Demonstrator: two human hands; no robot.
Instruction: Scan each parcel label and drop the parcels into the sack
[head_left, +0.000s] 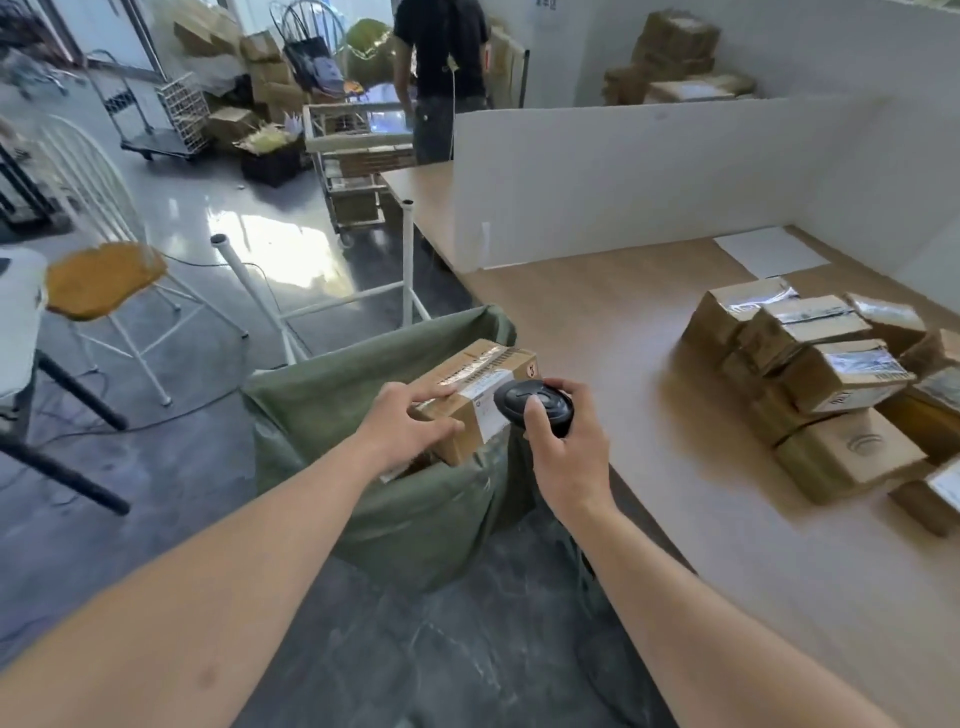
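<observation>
Scanning in progress, by the look of it: left hand (410, 421) grips a cardboard parcel (480, 387) from its near end, fingers curled over the top face and thumb on the side, holding it right above the open mouth of the green sack (415, 509), probably so it can be let go straight after the read. Right hand (563, 447) wraps around a black scanner (535, 402), thumb on top, nose almost touching the white label (485, 397) that folds over the parcel's near right edge. Parcel's long axis runs from near-left to far-right, far end tipped slightly up, label face up toward the scanner. Remaining parcels (826, 374) sit stacked on the wooden table (623, 332) to the right, well apart from the sack.
</observation>
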